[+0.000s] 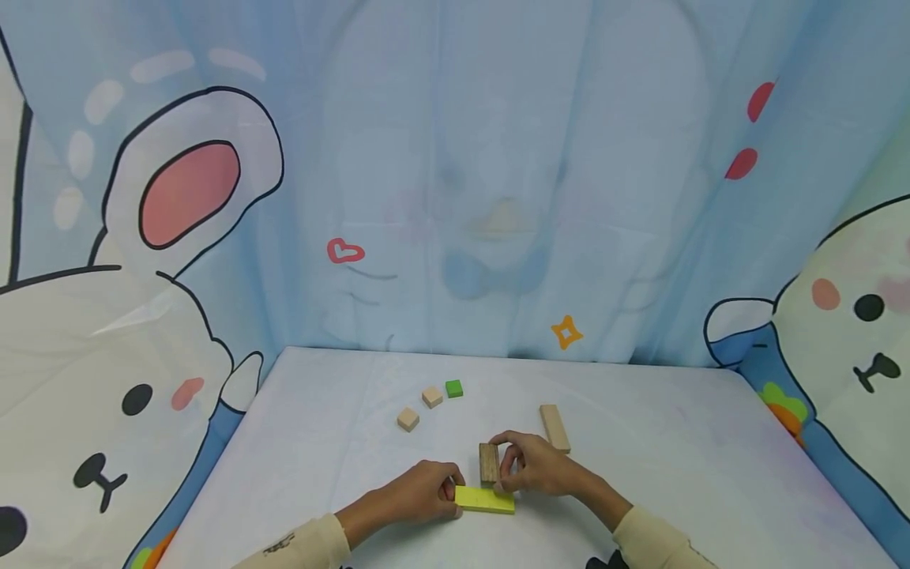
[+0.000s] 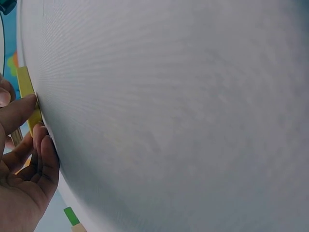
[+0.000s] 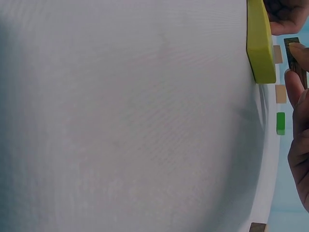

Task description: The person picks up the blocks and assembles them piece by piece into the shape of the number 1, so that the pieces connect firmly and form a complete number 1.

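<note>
A yellow rectangular block [image 1: 485,500] lies on the white table near its front. My left hand [image 1: 425,491] pinches its left end between thumb and fingers, as the left wrist view also shows with the yellow block [image 2: 25,87]. Just behind it is a dark brown wooden block [image 1: 488,464] with streaked grain. My right hand [image 1: 538,466] grips that brown block from the right, thumb in front and index finger at the far end. In the right wrist view the brown block [image 3: 291,50] appears raised past the yellow one; whether the two touch I cannot tell.
Behind the hands sit two pale wooden cubes, one nearer [image 1: 408,419] and one farther [image 1: 432,397], with a green cube [image 1: 454,388] beside them. A pale wooden plank [image 1: 554,427] lies just beyond my right hand. A blue cartoon-print curtain [image 1: 498,197] hangs behind the table.
</note>
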`<action>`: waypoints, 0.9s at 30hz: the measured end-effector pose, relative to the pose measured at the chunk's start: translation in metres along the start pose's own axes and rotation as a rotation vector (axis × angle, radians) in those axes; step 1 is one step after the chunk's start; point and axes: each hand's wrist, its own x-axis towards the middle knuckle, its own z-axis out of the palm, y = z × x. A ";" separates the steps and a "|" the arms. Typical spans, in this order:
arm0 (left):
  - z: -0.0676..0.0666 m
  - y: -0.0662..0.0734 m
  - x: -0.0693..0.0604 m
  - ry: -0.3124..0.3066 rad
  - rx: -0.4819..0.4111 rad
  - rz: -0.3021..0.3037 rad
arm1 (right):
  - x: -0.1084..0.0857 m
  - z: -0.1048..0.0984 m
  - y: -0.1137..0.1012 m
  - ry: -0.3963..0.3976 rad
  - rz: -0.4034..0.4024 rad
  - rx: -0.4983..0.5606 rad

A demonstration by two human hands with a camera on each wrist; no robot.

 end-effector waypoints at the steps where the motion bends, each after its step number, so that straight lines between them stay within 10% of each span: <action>1: 0.000 0.000 0.000 -0.001 -0.001 -0.001 | 0.000 0.000 0.000 0.000 0.002 0.005; 27: 0.001 -0.003 0.001 -0.009 -0.015 0.002 | 0.001 0.011 0.003 -0.007 0.013 0.010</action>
